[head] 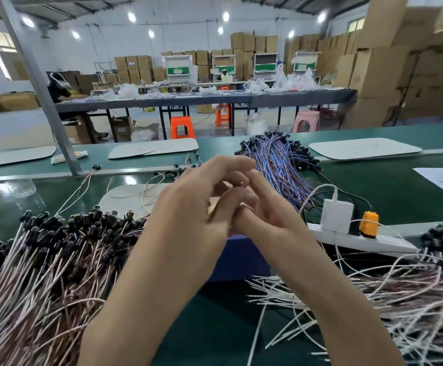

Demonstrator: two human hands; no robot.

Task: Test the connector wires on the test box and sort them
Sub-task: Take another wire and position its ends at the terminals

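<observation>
Work surface: a green bench mat (389,196) with a green conveyor belt (215,146) running behind it. A grey metal post (38,83) rises from the belt's near rail at the left. White cardboard pads (153,151) lie flat on the belt.

Room: a warehouse hall with ceiling lamps lit. Cardboard cartons (389,75) are stacked high along the right and back walls. A long grey table (215,97) carries plastic bags, with orange stools (182,127) and a pink stool (306,120) under it. A seated person (59,93) works at its left end.

Task items: a heap of connector wires (43,260) with black ends and pinkish leads fills the near left. A looser heap of white and pink wires (400,299) lies near right. A blue-violet wire bundle (278,159) lies beyond the hands.

Hands: the left hand (188,207) and right hand (262,215) meet at centre, fingers curled inward and touching. A small metallic glint (242,183) shows between the fingertips. I cannot tell which hand grips it, or whether a wire is attached.

Obstructions: both hands and forearms cover most of a blue box (241,260) directly beneath them.

Also noted: a white power strip (360,241) to the right, holding a white charger (337,215) and an orange plug (369,224).
</observation>
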